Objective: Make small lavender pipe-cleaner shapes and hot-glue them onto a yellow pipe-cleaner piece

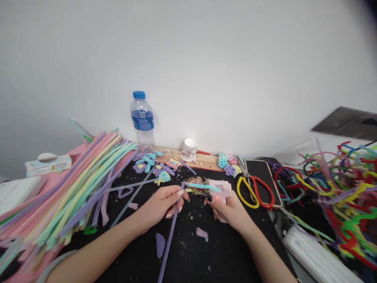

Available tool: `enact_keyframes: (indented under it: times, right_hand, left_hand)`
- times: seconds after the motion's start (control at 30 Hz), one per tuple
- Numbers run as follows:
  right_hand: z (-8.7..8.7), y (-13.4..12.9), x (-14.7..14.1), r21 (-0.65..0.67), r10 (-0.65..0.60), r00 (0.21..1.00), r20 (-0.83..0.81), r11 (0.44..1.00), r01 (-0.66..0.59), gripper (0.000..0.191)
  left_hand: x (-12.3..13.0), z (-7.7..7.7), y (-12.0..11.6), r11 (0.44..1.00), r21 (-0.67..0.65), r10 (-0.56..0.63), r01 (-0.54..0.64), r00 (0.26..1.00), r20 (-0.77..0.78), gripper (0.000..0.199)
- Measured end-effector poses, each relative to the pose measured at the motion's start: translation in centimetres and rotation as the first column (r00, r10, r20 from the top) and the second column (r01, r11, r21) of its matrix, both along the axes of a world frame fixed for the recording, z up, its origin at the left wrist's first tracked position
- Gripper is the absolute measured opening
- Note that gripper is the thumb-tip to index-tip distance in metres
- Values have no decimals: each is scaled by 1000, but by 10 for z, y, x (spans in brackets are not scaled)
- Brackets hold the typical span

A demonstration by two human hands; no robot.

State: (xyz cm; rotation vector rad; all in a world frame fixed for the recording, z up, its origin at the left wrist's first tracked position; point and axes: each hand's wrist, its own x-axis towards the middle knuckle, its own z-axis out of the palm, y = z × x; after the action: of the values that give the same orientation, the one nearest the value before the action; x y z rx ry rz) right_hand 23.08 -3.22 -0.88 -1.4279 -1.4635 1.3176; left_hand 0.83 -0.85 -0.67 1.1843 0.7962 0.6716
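Observation:
My left hand (167, 202) pinches a long purple pipe cleaner (169, 245) near its upper end; the rest slants down toward me. In my right hand (225, 206) is a pale pink glue gun (222, 188) with a small orange-red light, my fingers wrapped around its handle. It points left, toward my left hand. A light blue strip (203, 186) runs along the gun toward the purple tip; whether it is attached or held I cannot tell. Behind the gun's front lies a messy, multicoloured patch (198, 181). A purple loop (160, 245) rests below my left hand.
Pipe cleaners (85, 177) heap up at left, tangled ones (347, 196) at right. Scissors (250, 190) lie partly over a phone (266, 177). Along the back stand a water bottle (143, 120) and paper cup (189, 150), with small fuzzy flowers (229, 169) and shapes (163, 177) nearby.

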Motion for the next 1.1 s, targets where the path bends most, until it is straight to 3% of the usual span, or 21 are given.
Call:
enact_keyframes:
  times: [0.4, 1.1]
  right_hand:
    - [0, 0, 0, 5, 0, 1000, 30, 1000, 0, 27]
    - [2, 0, 0, 15, -8, 999, 35, 1000, 7, 28]
  left_hand:
    - [3, 3, 1, 994, -108, 28, -23, 999, 46, 29]
    - [0, 2, 1, 990, -117, -70, 77, 995, 66, 32]
